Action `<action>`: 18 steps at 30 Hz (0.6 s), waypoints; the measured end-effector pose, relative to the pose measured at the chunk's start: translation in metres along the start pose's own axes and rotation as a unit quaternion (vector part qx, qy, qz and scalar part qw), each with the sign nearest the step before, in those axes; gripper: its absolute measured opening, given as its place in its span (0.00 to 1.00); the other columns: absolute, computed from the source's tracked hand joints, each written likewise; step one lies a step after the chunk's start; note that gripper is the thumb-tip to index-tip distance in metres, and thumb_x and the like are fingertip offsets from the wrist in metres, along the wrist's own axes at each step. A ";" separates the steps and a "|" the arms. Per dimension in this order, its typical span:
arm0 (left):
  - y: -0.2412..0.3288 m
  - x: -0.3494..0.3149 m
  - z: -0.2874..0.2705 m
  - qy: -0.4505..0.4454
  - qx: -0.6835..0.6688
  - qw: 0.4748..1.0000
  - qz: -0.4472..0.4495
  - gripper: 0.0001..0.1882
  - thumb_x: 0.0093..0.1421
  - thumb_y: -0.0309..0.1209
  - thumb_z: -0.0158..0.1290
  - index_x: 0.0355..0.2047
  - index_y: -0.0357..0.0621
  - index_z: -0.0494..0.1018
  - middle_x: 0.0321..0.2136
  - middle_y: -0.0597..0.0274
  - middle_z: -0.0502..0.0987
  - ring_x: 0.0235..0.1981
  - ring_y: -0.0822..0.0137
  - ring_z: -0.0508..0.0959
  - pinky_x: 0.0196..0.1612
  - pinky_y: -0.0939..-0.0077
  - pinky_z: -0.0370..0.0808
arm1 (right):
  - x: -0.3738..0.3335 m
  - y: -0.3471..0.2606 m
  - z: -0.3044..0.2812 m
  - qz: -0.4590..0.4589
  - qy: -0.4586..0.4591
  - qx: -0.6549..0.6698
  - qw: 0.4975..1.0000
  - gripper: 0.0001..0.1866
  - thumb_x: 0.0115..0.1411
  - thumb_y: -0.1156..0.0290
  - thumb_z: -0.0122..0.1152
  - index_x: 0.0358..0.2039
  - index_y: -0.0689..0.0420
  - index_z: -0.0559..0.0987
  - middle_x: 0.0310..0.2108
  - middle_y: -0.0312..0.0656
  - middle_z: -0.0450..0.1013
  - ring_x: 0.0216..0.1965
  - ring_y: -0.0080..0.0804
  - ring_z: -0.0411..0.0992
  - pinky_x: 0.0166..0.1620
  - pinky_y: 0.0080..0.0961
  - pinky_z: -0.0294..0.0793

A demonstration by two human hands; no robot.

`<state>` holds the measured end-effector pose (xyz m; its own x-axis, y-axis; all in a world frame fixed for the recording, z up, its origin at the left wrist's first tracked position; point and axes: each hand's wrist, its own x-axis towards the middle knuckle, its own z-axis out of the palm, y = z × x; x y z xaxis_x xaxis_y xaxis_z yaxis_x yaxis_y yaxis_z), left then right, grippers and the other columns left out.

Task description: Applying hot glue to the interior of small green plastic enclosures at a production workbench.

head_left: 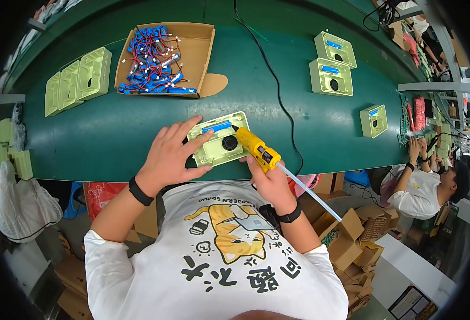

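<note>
A pale green plastic case (209,153) lies open side up near the table's front edge. Inside it are a blue cylindrical battery (216,127) and a round black part (229,143). My left hand (172,152) holds the case at its left end, thumb by the near edge. One fingertip of that hand reaches in to the battery. In my right hand (269,184) is a yellow hot glue gun (256,146), a clear glue stick (309,191) poking from its back. The gun's dark nozzle (235,128) is at the battery's right end, inside the case.
A cardboard box (205,53) of wired blue batteries stands behind the case. Similar cases (93,74) sit at far left; others with batteries (331,80) stand at far right, one case (373,121) nearer. A black cable (277,80) crosses the table. A co-worker (419,186) sits at right.
</note>
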<state>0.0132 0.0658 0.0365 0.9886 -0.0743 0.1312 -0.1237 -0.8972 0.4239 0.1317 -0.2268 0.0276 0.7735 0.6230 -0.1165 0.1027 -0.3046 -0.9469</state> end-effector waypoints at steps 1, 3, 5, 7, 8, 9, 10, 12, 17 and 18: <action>0.001 -0.002 0.001 0.001 0.000 1.000 -0.007 0.44 0.60 0.58 0.76 0.75 0.59 0.83 0.79 0.49 0.73 0.60 0.45 0.82 0.63 0.49 0.77 | -0.002 0.001 0.000 0.040 -0.001 0.030 0.999 0.14 0.84 0.65 0.65 0.54 0.65 0.87 0.30 0.45 0.87 0.23 0.38 0.81 0.31 0.35 0.81; 0.001 -0.005 0.005 0.004 -0.008 1.000 -0.017 0.45 0.60 0.59 0.76 0.76 0.60 0.82 0.79 0.47 0.73 0.63 0.44 0.81 0.65 0.49 0.76 | -0.006 0.004 0.000 0.118 -0.005 0.088 0.989 0.15 0.85 0.64 0.65 0.56 0.66 0.86 0.30 0.42 0.86 0.22 0.30 0.80 0.29 0.31 0.78; 0.000 -0.008 0.009 0.020 -0.014 0.999 -0.023 0.46 0.59 0.59 0.77 0.76 0.61 0.82 0.79 0.45 0.73 0.66 0.43 0.80 0.67 0.48 0.76 | -0.006 0.007 -0.002 0.131 -0.012 0.091 0.987 0.16 0.86 0.63 0.65 0.58 0.66 0.86 0.29 0.39 0.85 0.23 0.25 0.78 0.28 0.28 0.76; 0.000 -0.010 0.013 0.050 -0.024 0.998 -0.022 0.47 0.58 0.59 0.77 0.76 0.61 0.81 0.79 0.43 0.73 0.69 0.43 0.79 0.70 0.47 0.74 | -0.006 0.008 -0.004 0.133 -0.017 0.080 0.988 0.17 0.86 0.63 0.65 0.59 0.66 0.85 0.28 0.37 0.84 0.23 0.22 0.77 0.28 0.27 0.75; 0.002 -0.012 0.016 0.048 -0.018 0.998 -0.033 0.47 0.58 0.59 0.78 0.76 0.60 0.81 0.79 0.42 0.73 0.70 0.42 0.79 0.71 0.46 0.74 | -0.005 0.008 -0.005 0.128 -0.019 0.066 0.989 0.17 0.86 0.62 0.65 0.60 0.66 0.85 0.28 0.37 0.83 0.23 0.22 0.76 0.28 0.27 0.75; 0.005 -0.014 0.018 0.050 -0.015 0.998 -0.044 0.47 0.57 0.58 0.78 0.76 0.60 0.82 0.79 0.41 0.73 0.70 0.41 0.79 0.72 0.45 0.73 | -0.005 0.006 -0.006 0.130 -0.020 0.046 0.990 0.17 0.86 0.62 0.65 0.61 0.65 0.85 0.27 0.36 0.83 0.22 0.22 0.76 0.28 0.27 0.76; 0.008 -0.016 0.020 0.052 -0.015 0.997 -0.053 0.47 0.57 0.58 0.78 0.76 0.60 0.82 0.79 0.40 0.72 0.71 0.41 0.78 0.73 0.44 0.73 | -0.004 0.004 -0.005 0.112 -0.011 0.044 0.993 0.17 0.86 0.62 0.65 0.61 0.65 0.85 0.27 0.36 0.83 0.23 0.21 0.76 0.28 0.26 0.76; 0.012 -0.019 0.023 0.047 -0.022 0.996 -0.073 0.48 0.56 0.54 0.79 0.77 0.61 0.81 0.79 0.41 0.72 0.71 0.39 0.78 0.74 0.42 0.71 | -0.002 -0.004 -0.003 0.086 0.006 0.028 0.996 0.17 0.86 0.62 0.66 0.61 0.64 0.85 0.27 0.35 0.83 0.23 0.20 0.75 0.29 0.25 0.76; 0.019 -0.022 0.037 0.068 -0.026 0.993 -0.098 0.50 0.55 0.46 0.81 0.79 0.61 0.78 0.81 0.42 0.70 0.73 0.39 0.76 0.76 0.41 0.69 | -0.005 -0.038 -0.011 0.165 0.005 0.048 0.985 0.14 0.85 0.65 0.65 0.57 0.63 0.88 0.28 0.35 0.84 0.23 0.19 0.74 0.30 0.26 0.73; 0.019 -0.023 0.041 0.078 -0.032 0.991 -0.102 0.50 0.54 0.45 0.81 0.79 0.61 0.78 0.81 0.42 0.70 0.74 0.39 0.76 0.77 0.41 0.69 | -0.005 -0.044 -0.014 0.149 -0.010 0.035 0.988 0.14 0.85 0.65 0.65 0.56 0.63 0.89 0.29 0.35 0.84 0.23 0.19 0.74 0.30 0.26 0.73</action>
<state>-0.0081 0.0326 0.0052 0.9687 0.1791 0.1721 0.0673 -0.8563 0.5120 0.1324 -0.2266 0.0745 0.7501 0.5278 -0.3985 -0.1713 -0.4270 -0.8879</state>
